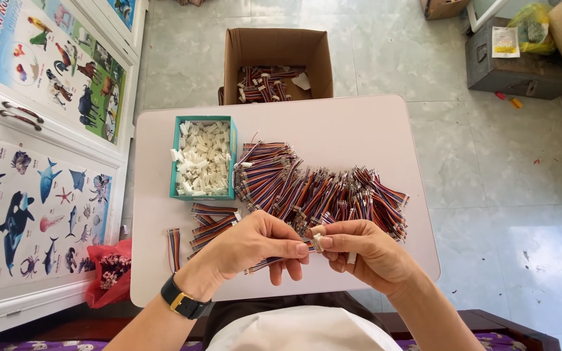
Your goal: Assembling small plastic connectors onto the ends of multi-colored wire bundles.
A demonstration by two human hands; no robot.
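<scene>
Over the near edge of a small white table (359,130), my left hand (252,244) pinches a short multicoloured ribbon cable (265,263) whose end trails below my fingers. My right hand (359,250) holds a small white plastic connector (318,242) at its fingertips, touching the cable's end. The two hands meet fingertip to fingertip. A black watch with a gold buckle (180,299) is on my left wrist. Just beyond my hands lies a fanned heap of several striped cables (313,188).
A teal box of white connectors (204,158) stands at the table's left. Finished cables (213,224) lie beside my left hand. A cardboard box (276,49) with cable bundles sits on the tiled floor behind. A red bag (108,270) lies at the left.
</scene>
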